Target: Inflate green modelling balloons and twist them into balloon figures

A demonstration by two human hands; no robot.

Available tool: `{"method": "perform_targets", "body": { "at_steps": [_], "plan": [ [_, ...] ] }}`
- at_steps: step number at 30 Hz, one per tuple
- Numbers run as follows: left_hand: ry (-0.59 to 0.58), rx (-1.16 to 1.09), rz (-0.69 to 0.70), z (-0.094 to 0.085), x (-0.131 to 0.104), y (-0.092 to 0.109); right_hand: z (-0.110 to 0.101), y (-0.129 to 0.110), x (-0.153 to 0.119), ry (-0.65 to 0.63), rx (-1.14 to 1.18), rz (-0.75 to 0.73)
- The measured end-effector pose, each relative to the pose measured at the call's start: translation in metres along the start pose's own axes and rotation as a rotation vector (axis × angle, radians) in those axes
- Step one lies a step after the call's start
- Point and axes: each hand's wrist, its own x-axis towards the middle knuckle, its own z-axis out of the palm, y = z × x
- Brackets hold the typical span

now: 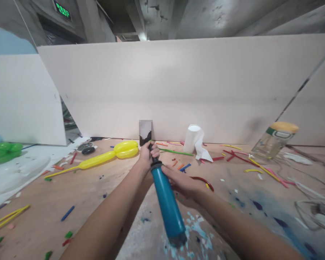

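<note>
In the head view, your left hand is closed around the black handle at the far end of the teal hand pump, fingers curled over it; your right hand is partly open, its fingers laid against the right side of the teal barrel just below the black collar, and its palm side is too hidden for you to tell how firmly it grips. The pump lies tilted between your forearms, handle end away from you, dark base end nearer you and a little to the right.

Just left of your left hand is a yellow balloon, with two rounded lobes at the near-hand end and a long thin tail stretching left over the table; beyond that hand, an upright dark-framed panel, partly pixelated, stands in front of the white board. To the right of it stands a white paper roll with a loose sheet hanging down; a thin green balloon lies between the two. Farther right is a clear container with an orange top, among red, pink and yellow strips; at the far left sits a green balloon cluster.
</note>
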Motion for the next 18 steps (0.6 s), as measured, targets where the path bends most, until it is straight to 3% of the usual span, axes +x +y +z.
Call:
{"method": "perform_targets", "body": {
  "at_steps": [2, 4, 10, 13, 18],
  "plan": [
    [-0.021, 0.019, 0.055, 0.013, 0.007, -0.001, 0.014, 0.004, 0.003, -0.067, 0.248, 0.113],
    [-0.024, 0.047, 0.081, 0.016, 0.011, -0.005, 0.018, 0.011, 0.007, -0.052, 0.384, 0.168],
    [0.082, 0.082, 0.090, -0.010, 0.015, -0.016, 0.004, 0.032, 0.023, -0.113, 0.608, 0.328],
    [0.109, 0.086, 0.084, -0.016, 0.016, -0.017, 0.003, 0.035, 0.023, -0.117, 0.647, 0.319],
    [0.124, 0.091, 0.087, -0.007, 0.014, -0.017, 0.007, 0.038, 0.019, -0.108, 0.671, 0.256]
  ]
}}
